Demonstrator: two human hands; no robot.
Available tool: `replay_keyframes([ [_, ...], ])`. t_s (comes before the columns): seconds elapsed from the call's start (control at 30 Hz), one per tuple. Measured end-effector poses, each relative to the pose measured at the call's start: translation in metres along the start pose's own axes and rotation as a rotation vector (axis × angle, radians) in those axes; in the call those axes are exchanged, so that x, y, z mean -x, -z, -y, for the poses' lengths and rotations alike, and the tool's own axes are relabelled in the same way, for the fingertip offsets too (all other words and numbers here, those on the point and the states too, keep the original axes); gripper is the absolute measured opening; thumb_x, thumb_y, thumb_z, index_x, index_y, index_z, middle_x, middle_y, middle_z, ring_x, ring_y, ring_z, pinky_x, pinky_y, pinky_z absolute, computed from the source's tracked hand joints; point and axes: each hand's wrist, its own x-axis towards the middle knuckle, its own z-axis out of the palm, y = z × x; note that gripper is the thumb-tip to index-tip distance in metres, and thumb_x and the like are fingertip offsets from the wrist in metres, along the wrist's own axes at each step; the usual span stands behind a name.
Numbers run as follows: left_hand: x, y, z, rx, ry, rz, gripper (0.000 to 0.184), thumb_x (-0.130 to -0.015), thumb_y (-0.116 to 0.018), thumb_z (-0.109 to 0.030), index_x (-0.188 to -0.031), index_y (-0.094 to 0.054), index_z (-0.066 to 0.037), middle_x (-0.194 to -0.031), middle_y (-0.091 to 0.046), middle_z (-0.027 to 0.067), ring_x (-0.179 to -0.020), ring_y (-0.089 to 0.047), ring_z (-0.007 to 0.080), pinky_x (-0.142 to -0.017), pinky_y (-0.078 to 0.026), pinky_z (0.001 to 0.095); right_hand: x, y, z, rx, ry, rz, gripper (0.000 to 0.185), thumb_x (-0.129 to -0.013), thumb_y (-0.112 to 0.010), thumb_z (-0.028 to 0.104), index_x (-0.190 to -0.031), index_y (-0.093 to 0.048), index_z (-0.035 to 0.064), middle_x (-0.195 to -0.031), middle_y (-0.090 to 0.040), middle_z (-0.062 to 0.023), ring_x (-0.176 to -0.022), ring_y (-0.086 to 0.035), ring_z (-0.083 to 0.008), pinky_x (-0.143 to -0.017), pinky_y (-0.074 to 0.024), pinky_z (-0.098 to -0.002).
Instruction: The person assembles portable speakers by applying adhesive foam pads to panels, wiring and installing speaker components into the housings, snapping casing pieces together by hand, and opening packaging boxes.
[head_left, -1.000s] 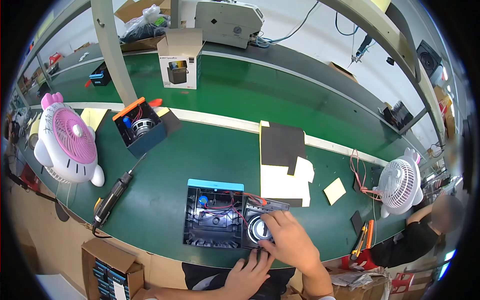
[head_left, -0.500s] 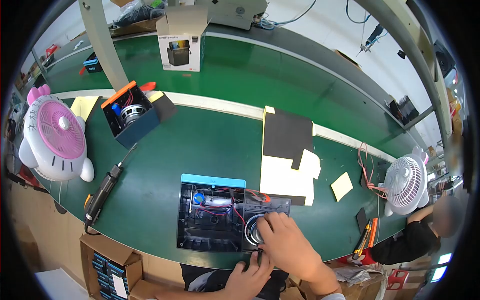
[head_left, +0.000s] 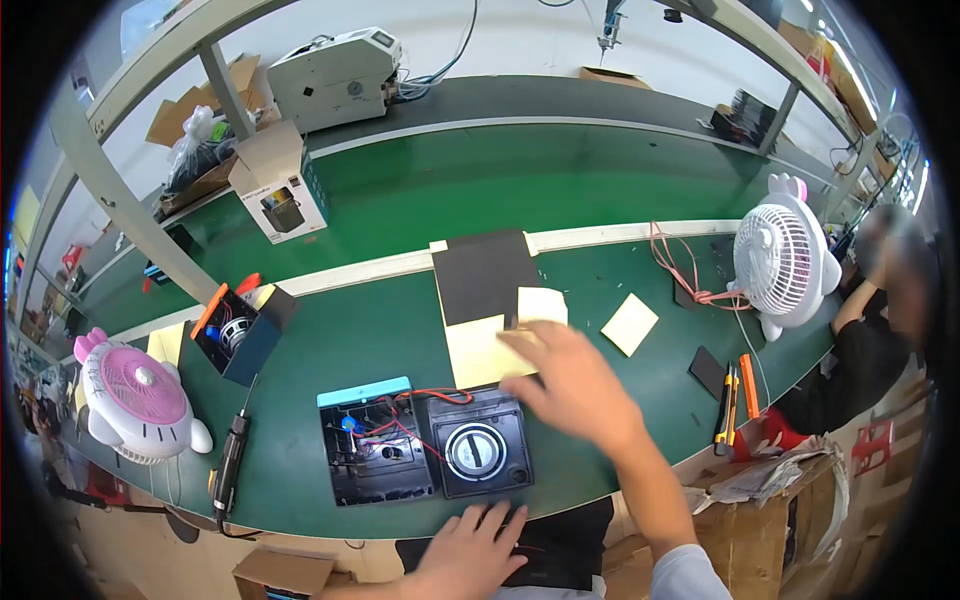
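Reaching right hand (head_left: pixel 577 385): wide, seemingly empty
Left hand (head_left: pixel 467 552): wide, beside square black speaker panel (head_left: pixel 513 424)
Thin red wires (head_left: pixel 437 391): may tear if panel slips

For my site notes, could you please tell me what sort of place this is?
Probably an electronics assembly workshop: an open speaker with exposed wires, a power screwdriver and a printed box.

Single head view: wide, round-edged, from above near side of green bench (head_left: pixel 375 335), facing forward and down.

Grey sleeve (head_left: pixel 690 575), perhaps dark trousers (head_left: pixel 568 545)
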Motion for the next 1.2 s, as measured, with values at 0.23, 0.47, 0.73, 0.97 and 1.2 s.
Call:
replay_keyframes([
  [0.23,-0.049,0.109,0.033,0.082,-0.329,-0.089,0.034,-0.091,-0.069,-0.024,-0.115,-0.066,-0.001,-0.106,-0.066,0.0134,-0.101,-0.066,0.0320,-0.084,-0.053,0.0412,0.038,0.001,-0.056,0.149,-0.137,0.337,0.059,-0.087,-0.074,0.025,-0.141,-0.056,0.0086,-0.146,-0.053,-0.0192,-0.134,-0.052,-0.0366,-0.107,-0.0472,-0.0449],
  [0.47,-0.171,0.107,0.095,-0.076,-0.213,0.068,0.041,-0.094,-0.064,-0.023,-0.132,-0.064,-0.007,-0.143,-0.056,0.0212,-0.131,-0.054,0.0382,-0.107,-0.047,0.0448,0.068,0.026,-0.076,0.095,-0.202,0.281,0.031,-0.087,-0.068,0.011,-0.118,-0.072,0.0079,-0.141,-0.060,-0.0164,-0.134,-0.053,-0.0363,-0.106,-0.0488,-0.0438],
  [0.73,-0.225,0.050,0.107,-0.462,-0.193,0.138,0.089,-0.083,-0.079,-0.027,-0.159,-0.032,-0.021,-0.164,-0.029,0.0190,-0.150,-0.032,0.0360,-0.114,-0.040,0.0500,0.079,0.034,-0.083,0.158,-0.289,0.131,0.017,-0.087,-0.064,0.008,-0.102,-0.072,0.0037,-0.122,-0.069,-0.0145,-0.116,-0.062,-0.0377,-0.096,-0.0521,-0.0445],
  [0.97,-0.214,0.068,0.109,-0.426,0.005,0.259,0.112,-0.074,-0.086,-0.042,-0.163,-0.019,-0.030,-0.167,-0.022,0.0174,-0.153,-0.027,0.0333,-0.115,-0.037,0.0531,0.111,-0.006,-0.045,0.262,-0.087,0.046,0.039,-0.082,-0.063,0.003,-0.120,-0.070,0.0069,-0.133,-0.064,-0.0121,-0.122,-0.060,-0.0318,-0.094,-0.0507,-0.0439],
  [1.2,-0.190,0.088,0.106,-0.531,0.046,0.375,0.119,-0.070,-0.088,-0.047,-0.164,-0.016,-0.032,-0.170,-0.012,0.0164,-0.154,-0.022,0.0407,-0.120,-0.029,0.0538,0.095,0.007,-0.038,0.334,-0.225,0.121,0.023,-0.082,-0.063,0.001,-0.098,-0.077,0.0063,-0.121,-0.070,-0.0102,-0.113,-0.065,-0.0320,-0.090,-0.0537,-0.0444],
])
